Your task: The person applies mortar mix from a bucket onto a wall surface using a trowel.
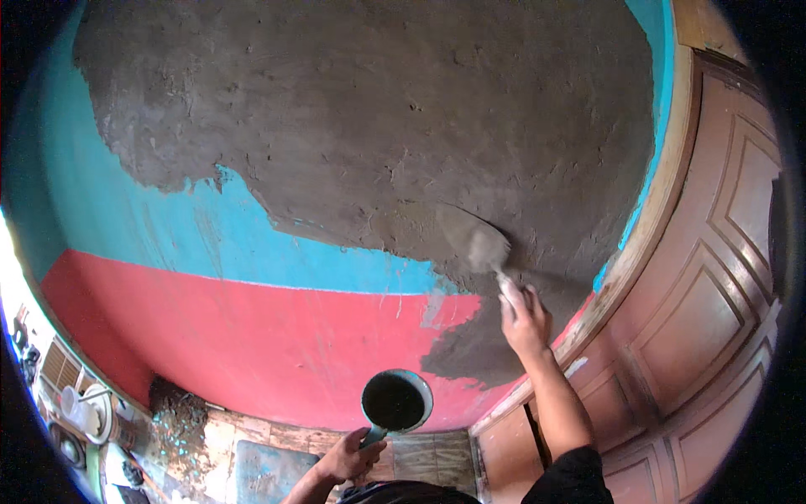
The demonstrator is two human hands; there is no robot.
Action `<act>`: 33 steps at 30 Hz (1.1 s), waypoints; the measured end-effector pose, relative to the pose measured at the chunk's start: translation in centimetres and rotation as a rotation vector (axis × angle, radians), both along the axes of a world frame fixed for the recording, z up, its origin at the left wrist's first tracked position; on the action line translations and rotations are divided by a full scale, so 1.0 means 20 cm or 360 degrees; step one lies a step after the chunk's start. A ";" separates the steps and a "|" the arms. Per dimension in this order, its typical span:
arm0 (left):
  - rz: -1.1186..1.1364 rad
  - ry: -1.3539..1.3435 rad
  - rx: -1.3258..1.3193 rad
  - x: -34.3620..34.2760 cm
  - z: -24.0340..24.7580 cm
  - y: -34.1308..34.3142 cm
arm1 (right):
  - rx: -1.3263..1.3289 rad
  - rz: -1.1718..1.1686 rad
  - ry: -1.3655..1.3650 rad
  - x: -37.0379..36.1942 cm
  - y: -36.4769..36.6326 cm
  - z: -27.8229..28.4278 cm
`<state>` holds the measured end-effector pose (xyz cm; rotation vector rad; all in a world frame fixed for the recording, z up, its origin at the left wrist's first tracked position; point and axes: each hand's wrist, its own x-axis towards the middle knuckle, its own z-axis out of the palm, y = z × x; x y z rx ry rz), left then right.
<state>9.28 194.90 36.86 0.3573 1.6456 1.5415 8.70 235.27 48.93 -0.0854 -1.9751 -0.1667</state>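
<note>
My right hand [527, 321] grips the handle of a trowel [474, 239], whose pointed blade lies against the wet grey plaster [378, 109] on the wall, near the plaster's lower edge. Low in front of me, my left hand [350, 458] is closed round the handle of a round dipper [427, 404]. Dark grey mortar [393, 401] sits inside it. Plaster covers most of the upper wall and runs down at the right over the painted part. Below it show a band of blue paint [193, 231] and a band of red paint [252, 336].
A brown panelled door [693, 336] in a wooden frame [625, 273] borders the wall at right. Debris [180, 420] lies on the floor at the lower left. A worn blue-grey flat-topped object [273, 470] stands near my left forearm. Household items and a whitish container [78, 410] crowd the far left.
</note>
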 end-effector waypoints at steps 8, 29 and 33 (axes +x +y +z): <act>-0.0026 0.0133 -0.0094 -0.06 0.02 0.02 | -0.0175 0.0339 0.0068 0.12 -0.14 0.01; 0.0106 0.1446 0.0570 -0.10 -0.53 0.01 | -0.1049 0.0520 -0.0983 0.87 -0.37 0.04; -0.0440 0.1141 -0.0117 -0.13 -0.12 0.05 | -0.1011 0.0247 -0.1522 0.86 -0.57 0.19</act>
